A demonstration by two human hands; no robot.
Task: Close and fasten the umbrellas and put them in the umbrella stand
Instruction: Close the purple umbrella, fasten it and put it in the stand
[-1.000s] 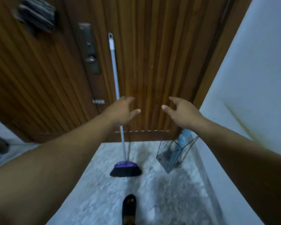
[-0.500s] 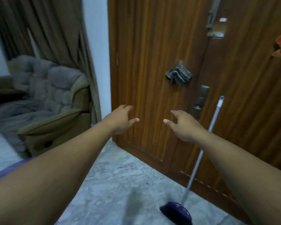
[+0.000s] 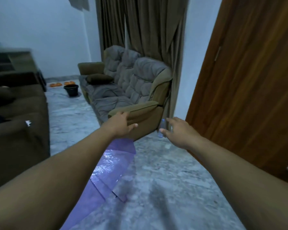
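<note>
A grey marble floor (image 3: 165,188) is carrying a padded sofa (image 3: 123,83) by the curtain (image 3: 145,27), and a purple umbrella (image 3: 110,171) is lying open along the floor's near left part. The left hand (image 3: 122,125) and right hand (image 3: 179,131) are hovering above it, fingers loosely spread, holding nothing

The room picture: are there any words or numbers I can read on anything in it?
None. Nothing readable shows on the wooden door, the sofa, the curtain or the purple umbrella on the floor.
Too blurred to tell: the small white tag on the dark sofa.
</note>
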